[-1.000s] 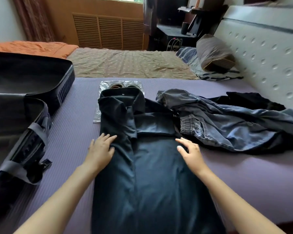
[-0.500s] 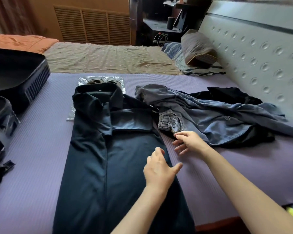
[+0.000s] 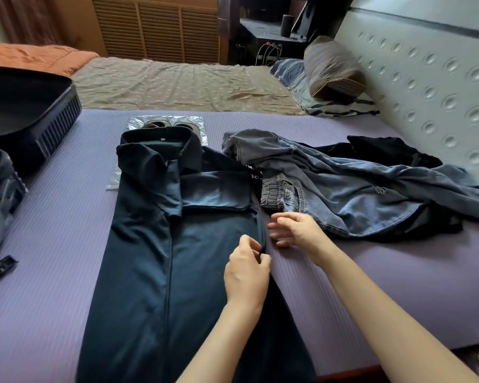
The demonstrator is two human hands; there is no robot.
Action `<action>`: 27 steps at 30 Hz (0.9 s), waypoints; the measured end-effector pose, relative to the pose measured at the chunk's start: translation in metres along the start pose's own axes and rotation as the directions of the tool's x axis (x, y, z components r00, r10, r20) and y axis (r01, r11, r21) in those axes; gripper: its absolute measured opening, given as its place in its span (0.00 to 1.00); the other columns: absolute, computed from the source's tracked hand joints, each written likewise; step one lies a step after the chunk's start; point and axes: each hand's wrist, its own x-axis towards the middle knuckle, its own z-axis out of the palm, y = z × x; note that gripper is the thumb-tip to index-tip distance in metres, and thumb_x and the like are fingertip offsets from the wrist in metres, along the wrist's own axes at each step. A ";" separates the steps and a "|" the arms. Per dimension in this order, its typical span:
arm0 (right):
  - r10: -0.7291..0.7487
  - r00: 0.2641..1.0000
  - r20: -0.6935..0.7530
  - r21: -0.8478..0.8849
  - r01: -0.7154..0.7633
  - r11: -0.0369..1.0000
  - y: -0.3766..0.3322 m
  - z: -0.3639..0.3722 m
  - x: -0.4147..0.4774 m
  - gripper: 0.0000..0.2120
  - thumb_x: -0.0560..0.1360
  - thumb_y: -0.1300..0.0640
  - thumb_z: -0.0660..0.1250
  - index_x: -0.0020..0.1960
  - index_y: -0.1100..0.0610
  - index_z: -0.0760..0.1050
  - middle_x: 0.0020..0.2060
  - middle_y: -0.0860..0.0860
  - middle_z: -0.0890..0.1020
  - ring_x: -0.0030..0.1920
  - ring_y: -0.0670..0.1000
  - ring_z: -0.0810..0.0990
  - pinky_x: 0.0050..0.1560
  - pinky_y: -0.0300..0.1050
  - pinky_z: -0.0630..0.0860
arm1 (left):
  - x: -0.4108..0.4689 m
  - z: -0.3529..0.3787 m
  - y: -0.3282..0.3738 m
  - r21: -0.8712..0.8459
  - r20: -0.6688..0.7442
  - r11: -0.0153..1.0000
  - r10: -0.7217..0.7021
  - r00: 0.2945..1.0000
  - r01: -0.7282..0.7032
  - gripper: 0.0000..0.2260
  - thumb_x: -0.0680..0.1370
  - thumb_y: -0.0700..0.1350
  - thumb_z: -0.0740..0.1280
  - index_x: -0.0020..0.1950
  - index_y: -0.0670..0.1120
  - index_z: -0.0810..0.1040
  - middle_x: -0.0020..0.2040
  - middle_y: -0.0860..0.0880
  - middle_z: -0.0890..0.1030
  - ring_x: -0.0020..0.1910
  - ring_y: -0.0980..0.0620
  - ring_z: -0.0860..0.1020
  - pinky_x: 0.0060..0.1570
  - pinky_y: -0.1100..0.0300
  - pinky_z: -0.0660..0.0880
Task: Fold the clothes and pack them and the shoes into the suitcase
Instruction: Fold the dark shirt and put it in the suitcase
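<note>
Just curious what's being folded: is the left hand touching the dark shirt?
Touching. The head view shows the left hand pinching the right edge of the dark shirt between thumb and fingers.

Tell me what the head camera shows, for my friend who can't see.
A person's left hand pinches the right edge of a dark shirt laid flat on a purple mat, right hand open beside it. Jeans lie crumpled to the right, shoes beyond the collar, an open suitcase at left.
</note>
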 end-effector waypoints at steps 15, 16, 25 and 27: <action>-0.109 0.940 -0.325 -0.128 0.070 0.989 -0.034 0.090 0.097 0.20 0.68 0.64 0.74 0.59 0.64 0.77 0.49 0.52 0.80 0.48 0.51 0.78 0.53 0.44 0.75 | -0.007 -0.045 -0.034 -0.487 0.033 0.859 -0.165 0.986 0.160 0.08 0.73 0.40 0.68 0.49 0.51 0.78 0.39 0.53 0.80 0.32 0.57 0.79 0.38 0.51 0.81; -0.162 0.937 -0.310 -0.137 0.125 0.983 -0.037 0.094 0.094 0.19 0.69 0.65 0.73 0.59 0.65 0.78 0.47 0.51 0.79 0.48 0.50 0.77 0.54 0.42 0.74 | -0.007 -0.048 -0.036 -0.502 0.020 0.851 -0.166 0.986 0.154 0.09 0.73 0.40 0.68 0.49 0.51 0.78 0.39 0.53 0.80 0.32 0.57 0.78 0.39 0.50 0.81; -0.410 0.912 -0.022 -0.134 0.404 0.905 -0.062 0.172 0.086 0.21 0.72 0.64 0.68 0.65 0.54 0.76 0.35 0.50 0.79 0.35 0.44 0.77 0.44 0.40 0.77 | -0.020 -0.099 -0.070 -0.641 -0.064 0.755 -0.229 0.971 0.136 0.10 0.75 0.39 0.67 0.53 0.53 0.77 0.47 0.51 0.80 0.47 0.53 0.80 0.37 0.56 0.81; -0.399 0.917 0.028 -0.245 0.393 0.886 -0.058 0.196 0.086 0.23 0.72 0.63 0.67 0.66 0.51 0.75 0.32 0.45 0.75 0.30 0.41 0.73 0.37 0.37 0.72 | -0.020 -0.112 -0.083 -0.639 -0.066 0.756 -0.240 0.969 0.144 0.10 0.76 0.40 0.66 0.54 0.52 0.77 0.48 0.50 0.80 0.47 0.53 0.81 0.38 0.57 0.81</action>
